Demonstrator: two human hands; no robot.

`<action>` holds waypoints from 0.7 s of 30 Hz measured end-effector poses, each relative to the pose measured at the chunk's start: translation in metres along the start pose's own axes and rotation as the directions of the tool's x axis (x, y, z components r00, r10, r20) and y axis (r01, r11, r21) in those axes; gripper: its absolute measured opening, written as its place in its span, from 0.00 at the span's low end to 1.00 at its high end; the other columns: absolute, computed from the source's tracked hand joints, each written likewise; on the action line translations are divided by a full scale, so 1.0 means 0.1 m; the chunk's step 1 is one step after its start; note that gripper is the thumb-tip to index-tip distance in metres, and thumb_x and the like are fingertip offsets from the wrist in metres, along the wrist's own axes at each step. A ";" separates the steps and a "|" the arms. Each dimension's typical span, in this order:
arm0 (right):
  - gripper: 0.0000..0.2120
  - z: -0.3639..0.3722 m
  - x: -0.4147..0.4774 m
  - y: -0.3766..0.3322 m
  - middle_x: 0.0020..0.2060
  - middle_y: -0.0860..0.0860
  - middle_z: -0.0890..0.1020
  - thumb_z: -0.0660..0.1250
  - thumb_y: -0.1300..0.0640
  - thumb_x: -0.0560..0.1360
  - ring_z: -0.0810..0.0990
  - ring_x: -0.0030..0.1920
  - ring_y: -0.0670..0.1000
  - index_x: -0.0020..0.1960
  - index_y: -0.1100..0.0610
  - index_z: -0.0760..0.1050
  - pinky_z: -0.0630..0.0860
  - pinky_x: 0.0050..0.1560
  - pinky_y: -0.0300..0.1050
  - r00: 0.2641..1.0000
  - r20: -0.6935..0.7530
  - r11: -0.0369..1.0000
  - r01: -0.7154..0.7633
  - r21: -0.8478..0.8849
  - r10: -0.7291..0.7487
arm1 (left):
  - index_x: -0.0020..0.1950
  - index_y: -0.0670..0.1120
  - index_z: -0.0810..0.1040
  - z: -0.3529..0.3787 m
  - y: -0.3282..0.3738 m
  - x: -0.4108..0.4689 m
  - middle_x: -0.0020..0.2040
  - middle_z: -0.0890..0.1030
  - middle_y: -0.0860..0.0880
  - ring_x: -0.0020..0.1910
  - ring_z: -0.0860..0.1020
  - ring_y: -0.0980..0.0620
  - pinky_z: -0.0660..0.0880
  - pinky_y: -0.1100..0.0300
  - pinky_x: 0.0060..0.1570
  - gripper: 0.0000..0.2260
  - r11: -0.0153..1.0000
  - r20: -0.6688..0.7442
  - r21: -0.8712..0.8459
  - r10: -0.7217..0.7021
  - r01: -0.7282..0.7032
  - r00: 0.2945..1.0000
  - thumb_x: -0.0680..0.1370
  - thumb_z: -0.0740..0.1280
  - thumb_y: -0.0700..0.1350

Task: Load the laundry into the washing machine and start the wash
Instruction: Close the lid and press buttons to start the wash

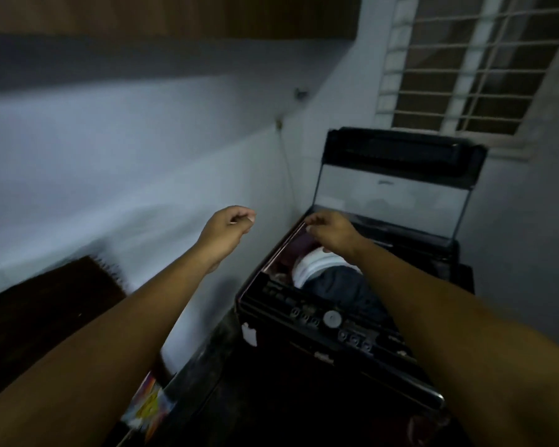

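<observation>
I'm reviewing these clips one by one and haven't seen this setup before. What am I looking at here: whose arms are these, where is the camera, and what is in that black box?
There is no robot. A person wears one wide-angle camera on the head, so you look forward and down along their two bare arms. The black box is a black top-loading washing machine standing in a corner below a barred window. Its see-through hinged lid stands raised. Inside the tub lie clothes: a dark blue garment, something white and a maroon piece. The left hand is loosely closed in the air beside the machine and appears to hold nothing. The right hand reaches over the open tub near its left rim; whether it grips anything cannot be told. On the near edge is the control panel with a round silver button.
</observation>
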State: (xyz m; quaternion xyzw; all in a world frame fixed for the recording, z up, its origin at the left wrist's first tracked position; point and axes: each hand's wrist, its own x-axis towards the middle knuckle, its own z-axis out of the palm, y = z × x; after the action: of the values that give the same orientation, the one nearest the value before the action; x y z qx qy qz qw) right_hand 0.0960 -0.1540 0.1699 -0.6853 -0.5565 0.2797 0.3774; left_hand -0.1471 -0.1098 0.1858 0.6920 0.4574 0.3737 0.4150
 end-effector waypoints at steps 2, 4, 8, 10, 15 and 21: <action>0.06 -0.31 0.11 0.11 0.40 0.48 0.79 0.67 0.61 0.79 0.77 0.44 0.50 0.55 0.56 0.80 0.73 0.41 0.39 0.999 -0.040 1.000 -0.002 -0.029 0.001 | 0.60 0.49 0.82 0.20 0.12 0.24 0.53 0.82 0.52 0.54 0.80 0.53 0.76 0.58 0.54 0.09 0.998 0.030 0.034 0.053 -0.054 0.998 0.81 0.66 0.46; 0.08 -0.64 0.26 0.22 0.47 0.52 0.83 0.68 0.59 0.78 0.81 0.50 0.53 0.56 0.54 0.80 0.77 0.51 0.44 0.997 -0.077 0.996 -0.011 -0.086 0.004 | 0.58 0.50 0.82 0.41 0.24 0.50 0.53 0.82 0.53 0.53 0.80 0.54 0.74 0.61 0.52 0.08 0.993 0.063 0.056 0.103 -0.107 0.993 0.80 0.68 0.47; 0.12 -1.27 0.50 0.47 0.56 0.55 0.83 0.68 0.55 0.78 0.81 0.55 0.55 0.62 0.53 0.79 0.77 0.57 0.46 0.993 -0.114 0.979 -0.056 -0.197 0.034 | 0.58 0.50 0.83 0.80 0.46 1.07 0.54 0.83 0.55 0.55 0.80 0.57 0.75 0.62 0.58 0.09 0.973 0.133 0.102 0.191 -0.205 0.973 0.79 0.69 0.48; 0.15 -1.53 0.58 0.57 0.61 0.54 0.80 0.68 0.52 0.79 0.79 0.59 0.55 0.65 0.52 0.78 0.75 0.61 0.46 0.991 -0.126 0.955 -0.069 -0.288 0.034 | 0.58 0.51 0.83 0.98 0.54 1.34 0.54 0.83 0.55 0.55 0.80 0.56 0.76 0.60 0.60 0.09 0.960 0.169 0.124 0.227 -0.250 0.959 0.79 0.69 0.49; 0.22 -2.11 0.79 0.72 0.71 0.55 0.75 0.67 0.50 0.81 0.75 0.68 0.57 0.73 0.53 0.72 0.73 0.68 0.49 0.988 -0.146 0.870 -0.109 -0.481 0.043 | 0.60 0.51 0.82 1.44 0.77 1.97 0.55 0.82 0.54 0.55 0.80 0.55 0.76 0.57 0.61 0.11 0.932 0.270 0.157 0.279 -0.328 0.921 0.79 0.70 0.50; 0.25 -2.54 1.16 0.77 0.69 0.57 0.77 0.68 0.50 0.80 0.76 0.66 0.59 0.74 0.55 0.70 0.74 0.67 0.53 0.968 -0.245 0.818 -0.182 -0.545 0.052 | 0.63 0.49 0.81 1.85 1.04 2.73 0.58 0.81 0.51 0.57 0.79 0.53 0.75 0.58 0.59 0.13 0.862 0.362 0.174 0.394 -0.476 0.845 0.79 0.70 0.50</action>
State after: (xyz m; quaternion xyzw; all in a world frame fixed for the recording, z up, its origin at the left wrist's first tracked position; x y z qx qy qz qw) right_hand 0.3691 -0.1004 0.2522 -0.8256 -0.5257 0.0484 0.1995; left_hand 0.1352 0.0795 0.2491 0.8763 0.2595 0.2810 0.2928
